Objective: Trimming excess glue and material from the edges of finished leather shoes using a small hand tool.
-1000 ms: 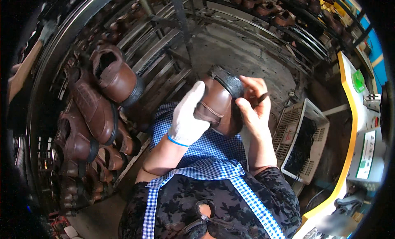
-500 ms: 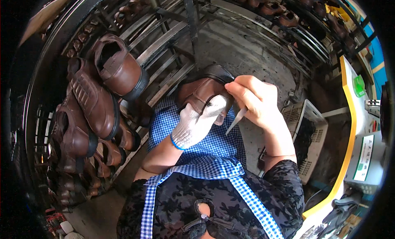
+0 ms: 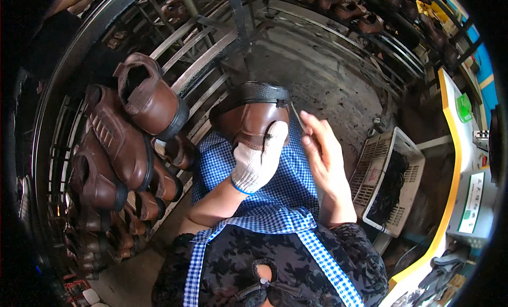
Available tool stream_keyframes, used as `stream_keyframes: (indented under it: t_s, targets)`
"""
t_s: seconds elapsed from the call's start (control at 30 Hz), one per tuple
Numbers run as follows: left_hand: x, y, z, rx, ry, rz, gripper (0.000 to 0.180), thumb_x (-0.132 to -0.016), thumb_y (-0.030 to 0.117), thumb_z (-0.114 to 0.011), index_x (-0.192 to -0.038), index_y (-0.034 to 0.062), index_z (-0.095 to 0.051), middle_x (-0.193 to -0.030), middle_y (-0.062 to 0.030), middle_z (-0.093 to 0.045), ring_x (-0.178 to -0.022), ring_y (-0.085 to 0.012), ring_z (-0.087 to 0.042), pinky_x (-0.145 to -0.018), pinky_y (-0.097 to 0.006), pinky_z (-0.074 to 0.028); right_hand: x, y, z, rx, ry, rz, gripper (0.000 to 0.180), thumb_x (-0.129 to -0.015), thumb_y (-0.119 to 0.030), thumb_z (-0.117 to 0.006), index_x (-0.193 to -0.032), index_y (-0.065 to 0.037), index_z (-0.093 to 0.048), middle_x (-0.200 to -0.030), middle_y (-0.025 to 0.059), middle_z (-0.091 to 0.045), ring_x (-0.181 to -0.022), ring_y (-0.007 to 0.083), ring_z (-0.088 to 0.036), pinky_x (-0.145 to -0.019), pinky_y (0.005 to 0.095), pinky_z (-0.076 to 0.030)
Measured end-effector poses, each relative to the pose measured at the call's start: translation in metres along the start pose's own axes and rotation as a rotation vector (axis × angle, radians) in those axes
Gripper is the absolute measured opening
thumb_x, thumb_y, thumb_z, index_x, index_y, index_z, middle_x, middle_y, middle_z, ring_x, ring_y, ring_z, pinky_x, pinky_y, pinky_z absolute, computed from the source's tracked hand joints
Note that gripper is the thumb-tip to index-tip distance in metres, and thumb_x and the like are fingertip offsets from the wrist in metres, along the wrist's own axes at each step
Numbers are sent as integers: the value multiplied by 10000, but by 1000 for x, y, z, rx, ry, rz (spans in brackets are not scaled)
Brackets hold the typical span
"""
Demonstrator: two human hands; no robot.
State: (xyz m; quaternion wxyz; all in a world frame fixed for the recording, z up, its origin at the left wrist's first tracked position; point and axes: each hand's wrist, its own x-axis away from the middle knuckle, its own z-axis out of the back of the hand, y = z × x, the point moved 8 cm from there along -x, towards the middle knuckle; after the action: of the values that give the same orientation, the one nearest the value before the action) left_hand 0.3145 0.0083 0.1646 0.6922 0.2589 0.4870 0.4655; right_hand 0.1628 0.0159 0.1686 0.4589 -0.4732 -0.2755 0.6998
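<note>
A brown leather shoe (image 3: 253, 121) with a black sole is held above my lap, its sole edge turned up and away from me. My left hand (image 3: 259, 161), in a white knit glove with a blue cuff edge, grips the shoe's upper, thumb pressed on the leather. Bare, my right hand (image 3: 324, 153) is just right of the shoe, fingers together around a slim pointed blade-like tool (image 3: 296, 116). The tool's tip reaches up beside the sole's edge; its exact kind is unclear. A blue-and-white checked apron (image 3: 286, 185) lies under the shoe.
On the left, a metal rack (image 3: 203, 58) carries several brown shoes (image 3: 119, 140). A pale plastic crate (image 3: 394, 185) with dark strips inside stands at the right, beside a yellow-edged white table (image 3: 452, 148). More shoes (image 3: 346, 11) sit on far racks.
The shoe has turned, so its heel and sole edge face me more. My right hand has moved down from the sole, and the tool's point has swung from downward to upward.
</note>
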Motion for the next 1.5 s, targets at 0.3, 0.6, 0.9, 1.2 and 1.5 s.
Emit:
stream_keyframes:
  t_s: [0.3, 0.6, 0.9, 1.2, 1.5]
  targets:
    - [13, 1, -28, -669, -11, -543, 397, -859, 157, -562, -1232, 22, -547, -1086, -142, -635, -737, -260, -667, -583, -370, -551, 8, -11, -5, 137, 39, 68, 459, -844, 22, -599, -1261, -169, -574, -860, 86, -552, -731, 205, -597, -621, 297, -496]
    - [9, 4, -23, -604, -29, -445, 295, -931, 154, -556, -1201, 39, -534, -1137, -157, -607, -967, -288, -634, -797, -383, -517, 5, -16, -9, 165, 34, 62, 440, -845, -2, -605, -1257, -152, -573, -869, 100, -559, -679, 237, -602, -580, 312, -495]
    - [3, -6, -24, -430, -107, -214, 388, -888, 150, -518, -1222, -46, -522, -1237, -262, -524, -1146, -429, -515, -994, -548, -385, 6, -18, -12, 174, 43, 92, 428, -848, -5, -606, -1251, -146, -580, -862, 102, -558, -662, 236, -598, -557, 311, -486]
    - [9, -6, -24, -509, -119, -255, 432, -864, 171, -538, -1236, -46, -517, -1214, -270, -538, -1106, -406, -554, -965, -505, -433, 7, -20, -18, 168, 52, 78, 420, -860, -7, -595, -1260, -133, -572, -857, 105, -559, -655, 236, -598, -557, 308, -489]
    - [10, -7, -18, -458, -64, -196, 429, -861, 157, -533, -1232, -56, -514, -1209, -274, -542, -1071, -418, -573, -945, -507, -447, 8, -19, -24, 155, 59, 89, 428, -863, -12, -591, -1272, -133, -560, -857, 105, -556, -651, 234, -602, -558, 306, -492]
